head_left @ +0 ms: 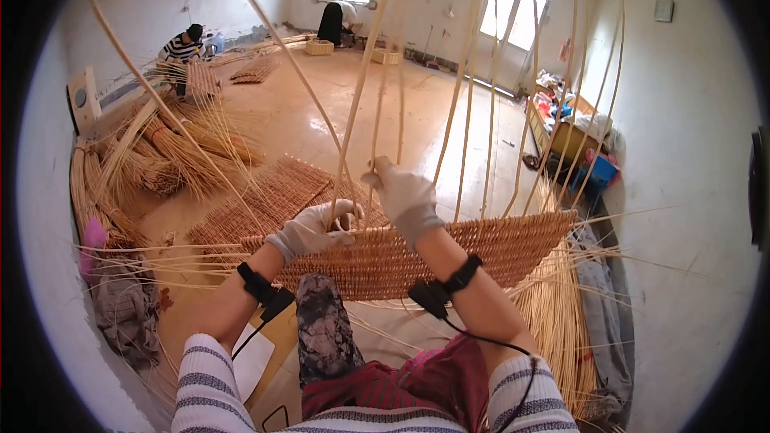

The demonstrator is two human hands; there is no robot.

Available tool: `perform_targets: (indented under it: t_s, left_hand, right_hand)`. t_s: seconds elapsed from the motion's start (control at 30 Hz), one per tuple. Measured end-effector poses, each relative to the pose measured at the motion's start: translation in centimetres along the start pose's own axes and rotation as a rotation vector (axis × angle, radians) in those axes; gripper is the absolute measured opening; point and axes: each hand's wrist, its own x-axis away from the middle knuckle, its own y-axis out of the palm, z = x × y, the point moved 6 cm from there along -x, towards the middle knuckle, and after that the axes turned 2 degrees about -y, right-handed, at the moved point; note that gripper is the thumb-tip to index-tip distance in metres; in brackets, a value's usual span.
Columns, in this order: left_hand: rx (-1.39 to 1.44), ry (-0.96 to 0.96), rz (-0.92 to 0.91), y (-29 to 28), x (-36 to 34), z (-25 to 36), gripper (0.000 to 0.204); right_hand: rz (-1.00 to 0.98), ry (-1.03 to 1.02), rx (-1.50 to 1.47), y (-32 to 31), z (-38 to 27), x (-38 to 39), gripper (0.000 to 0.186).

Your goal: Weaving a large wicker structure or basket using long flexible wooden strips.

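Across my lap stands a brown woven wicker panel (505,252), its long upper edge facing away from me. Tall pale wicker rods (463,112) rise from that edge, and thin loose ends stick out at both sides. My left hand (309,231), in a whitish glove, is closed at the panel's upper edge, fingers curled around the foot of a rod. Just right of it and higher, my gloved right hand (405,196) grips a rod with thumb and fingers. Its wrist crosses in front of the weave. Both wrists wear black straps with small devices.
Bundles of wicker rods (172,148) lie at left, and a long bundle (561,329) at right. A flat woven panel (261,204) lies beyond my left hand. Two people (183,50) work far back near small baskets (319,47). A blue bucket (597,175) stands by the right wall.
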Motion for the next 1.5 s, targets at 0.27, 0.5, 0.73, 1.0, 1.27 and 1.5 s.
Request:
perform_targets:
  t_s: [0.27,0.5,0.73,1.0,1.27,1.5]
  left_hand:
    - [-0.087,-0.011,-0.138,0.4,0.1,1.5,0.057]
    - [0.072,0.100,-0.100,1.0,-0.4,-0.3,0.046]
    - [-0.066,0.074,0.017,1.2,-0.8,1.6,0.039]
    - [-0.402,0.081,-0.076,2.9,-2.9,4.5,0.043]
    - [-0.346,0.096,-0.032,3.8,-3.5,5.4,0.045]
    - [-0.439,0.034,0.042,3.9,-3.4,5.3,0.052]
  right_hand:
    - [-0.546,-0.293,0.652,3.4,-2.1,-2.3,0.030]
    - [-0.194,-0.364,-0.312,-10.0,-4.3,4.0,0.045]
    - [0.563,0.334,-1.242,-4.1,10.5,15.3,0.020]
    - [0.587,0.634,-1.441,5.9,15.2,22.3,0.017]
    - [0.631,0.611,-1.467,4.5,14.0,21.0,0.014]
    - [0.397,0.152,-1.394,2.2,6.3,23.9,0.013]
